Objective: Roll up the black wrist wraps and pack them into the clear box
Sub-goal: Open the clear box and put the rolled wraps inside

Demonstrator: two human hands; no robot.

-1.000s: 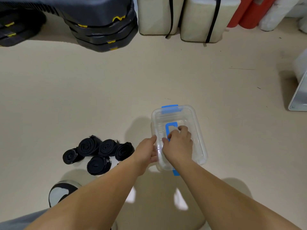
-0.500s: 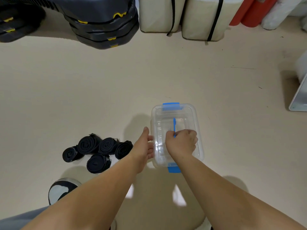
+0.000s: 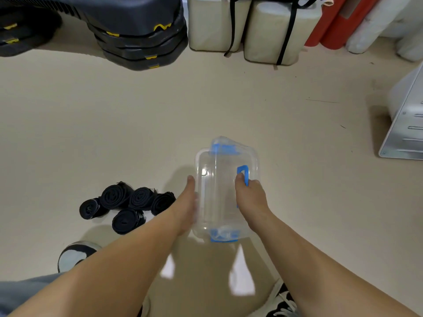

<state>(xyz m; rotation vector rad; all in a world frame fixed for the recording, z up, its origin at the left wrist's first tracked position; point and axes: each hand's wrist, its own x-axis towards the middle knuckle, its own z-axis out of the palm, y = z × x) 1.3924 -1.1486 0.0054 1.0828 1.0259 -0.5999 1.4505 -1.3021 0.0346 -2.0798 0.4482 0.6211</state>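
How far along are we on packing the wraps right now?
Done: five black wrist wraps lie rolled on the floor, left of the clear box. In hand: the right hand grips the blue handle and the lid looks tilted up off the box, while the left hand rests against its side. Left: no wrap is inside; all five need packing.
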